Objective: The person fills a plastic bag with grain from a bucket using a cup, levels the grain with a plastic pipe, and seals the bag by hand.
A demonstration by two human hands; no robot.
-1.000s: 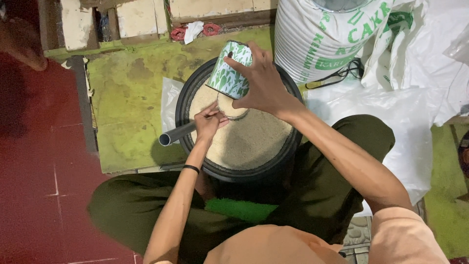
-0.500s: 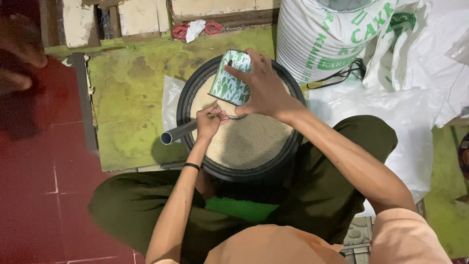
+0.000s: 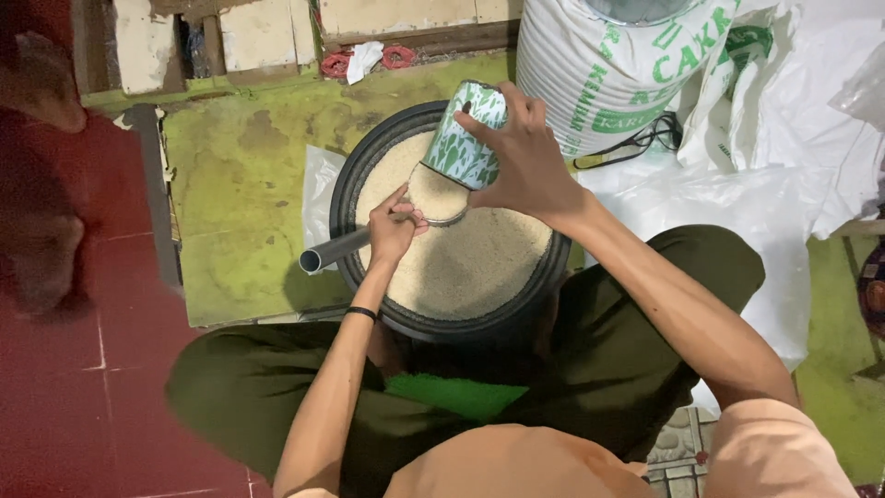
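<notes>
A green-patterned can (image 3: 466, 138), heaped with rice, is gripped tilted over the black tub (image 3: 355, 184) by the right hand (image 3: 525, 157), while a grey pipe (image 3: 334, 250), clenched in the left hand (image 3: 392, 231), is held at its rim, apparently for levelling.

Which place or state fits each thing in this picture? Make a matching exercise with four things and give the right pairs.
Things:
1. green-and-white tin
2. metal pipe
3. black basin
4. white sack

Places or states:
A. filled with pale grain
B. tilted in the right hand
C. standing behind the basin
D. held by the left hand, across the tin's mouth

Pairs: 1-B, 2-D, 3-A, 4-C
</notes>
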